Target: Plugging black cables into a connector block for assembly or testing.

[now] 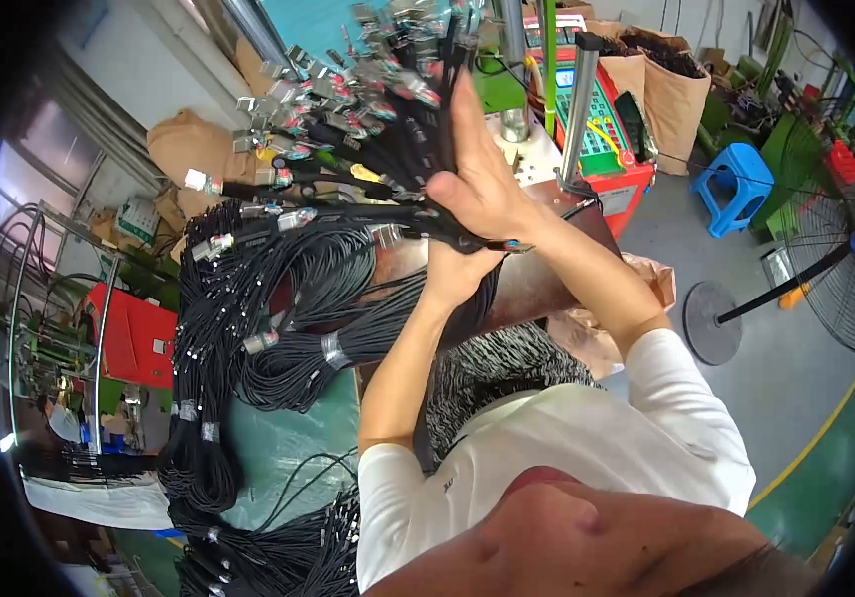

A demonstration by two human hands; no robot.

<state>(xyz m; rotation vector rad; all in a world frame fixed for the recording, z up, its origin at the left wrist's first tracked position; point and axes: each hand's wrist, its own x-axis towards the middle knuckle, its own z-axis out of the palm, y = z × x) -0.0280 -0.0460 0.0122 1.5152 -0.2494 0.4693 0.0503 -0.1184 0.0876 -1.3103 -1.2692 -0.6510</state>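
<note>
Both my hands closed on one fan of black cables, lifted up in front of me.

My right hand sits uppermost, thumb and palm clenched round the gathered cables with the fingers stretched up along them; my left hand is directly beneath it, clamped on the same bunch from below. From that grip the metal plug ends spray out up and to the left — loose, uneven, not yet squared up. Below and left of my grip hang bundles already coiled and taped, and more lie lower down by my left elbow, so I judge a good share is bundled and this handful is not finished. Both forearms rise steeply, elbows bent, wrists nearly touching. Behind my grip, to the right, stands a red and green machine — well apart.
</note>
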